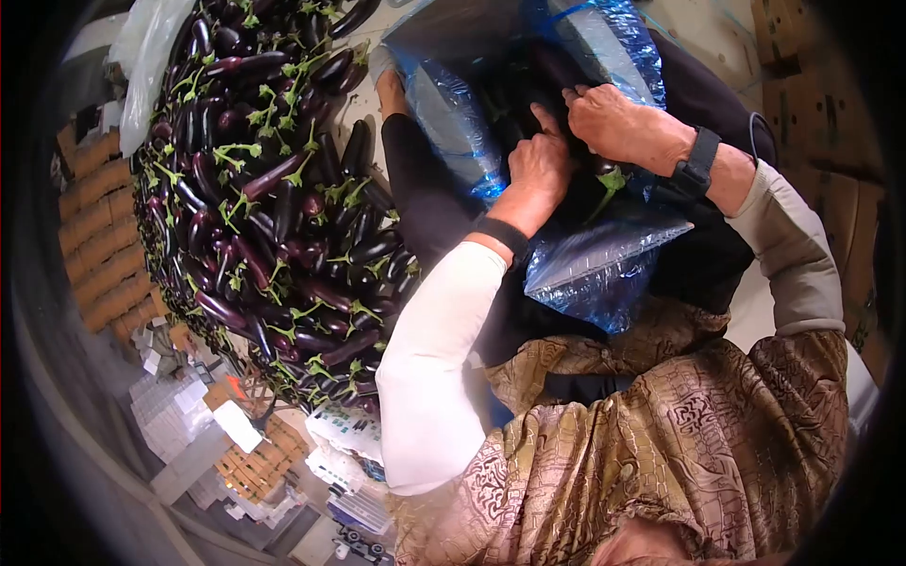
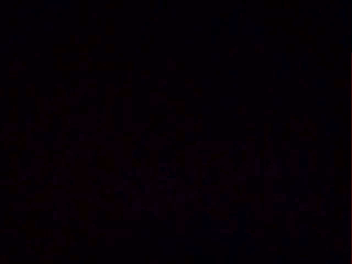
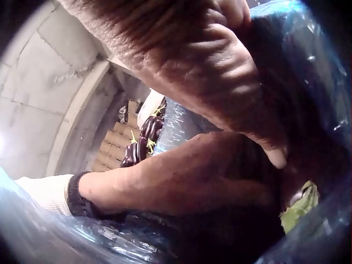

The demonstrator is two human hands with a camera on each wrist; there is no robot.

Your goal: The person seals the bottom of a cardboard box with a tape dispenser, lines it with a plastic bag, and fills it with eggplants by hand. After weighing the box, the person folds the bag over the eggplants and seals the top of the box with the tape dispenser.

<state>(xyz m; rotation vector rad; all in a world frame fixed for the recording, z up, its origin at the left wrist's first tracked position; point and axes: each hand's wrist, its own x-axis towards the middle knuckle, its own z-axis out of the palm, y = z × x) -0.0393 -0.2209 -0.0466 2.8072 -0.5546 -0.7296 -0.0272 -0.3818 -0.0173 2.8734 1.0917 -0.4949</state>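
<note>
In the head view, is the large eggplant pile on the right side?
No, the eggplant pile lies on the picture's left side.

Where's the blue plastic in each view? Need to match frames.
Head: upper centre, around the left hand and right hand; blue plastic.
Left wrist: can't be seen; picture nearly black.
Right wrist: along the right side and bottom.
Shared landmark, head and right wrist only: dark wristband beside the white sleeve.

Produce warehouse: stacked cartons [image 1: 99,236], heaped eggplants [image 1: 274,179].
</note>
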